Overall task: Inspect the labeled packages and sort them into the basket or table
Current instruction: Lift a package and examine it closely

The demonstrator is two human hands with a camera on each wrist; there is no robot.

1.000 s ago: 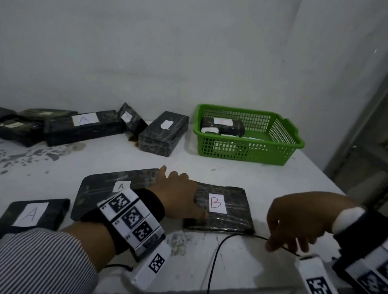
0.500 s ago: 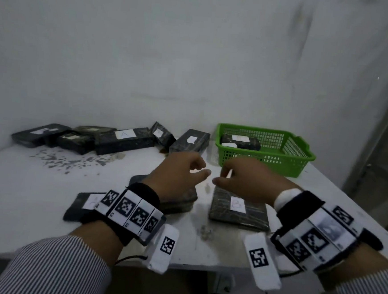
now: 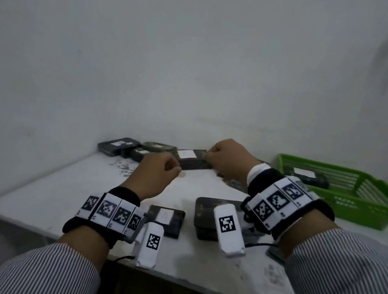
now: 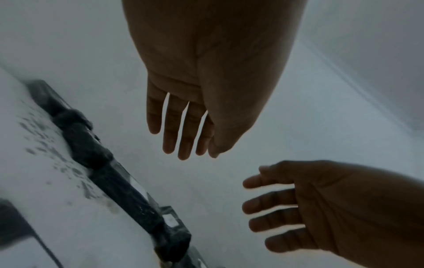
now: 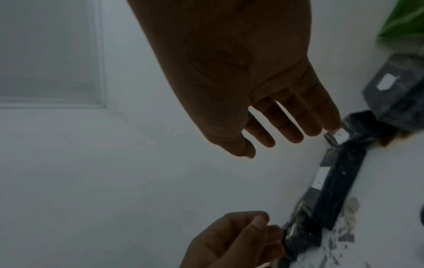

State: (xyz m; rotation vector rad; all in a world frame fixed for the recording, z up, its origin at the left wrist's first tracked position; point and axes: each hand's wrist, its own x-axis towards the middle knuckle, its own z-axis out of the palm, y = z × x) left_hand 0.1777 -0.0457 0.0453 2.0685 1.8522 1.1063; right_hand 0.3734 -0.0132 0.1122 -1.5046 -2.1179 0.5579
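Evidently between packages, the left hand and right hand hover empty with loose fingers near the long labelled package by the wall, which needs grasping next, the green basket waiting rightward.

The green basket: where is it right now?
In the head view, the green basket sits on the table's far right, beyond the right hand, with a labeled package inside.
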